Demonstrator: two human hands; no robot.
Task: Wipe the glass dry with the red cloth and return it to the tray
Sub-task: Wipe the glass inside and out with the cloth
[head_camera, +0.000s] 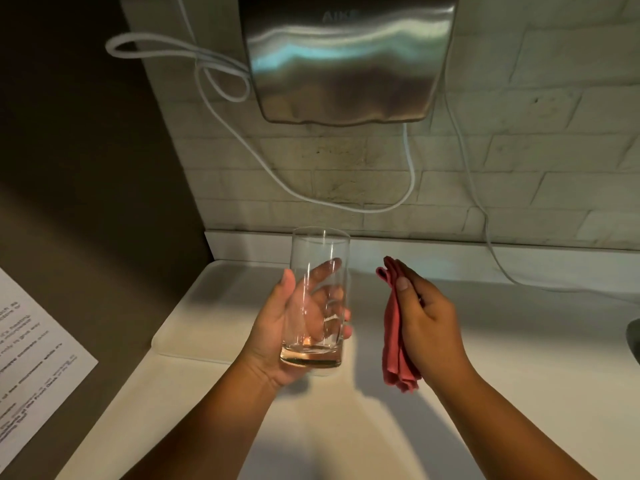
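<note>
A tall clear glass (318,251) is held upright in my left hand (277,327), thumb on its near side and fingers wrapped behind it. It hangs above the near right part of a white tray (207,306) on the counter. My right hand (426,317) is just to the right of the glass, apart from it, gripping a folded red cloth (394,344) that hangs down from the fingers.
A steel hand dryer (346,57) is fixed to the tiled wall above, with white cables (408,181) looping down to the counter. A printed sheet (31,355) is stuck on the dark panel at the left. A dark object (633,337) sits at the right edge.
</note>
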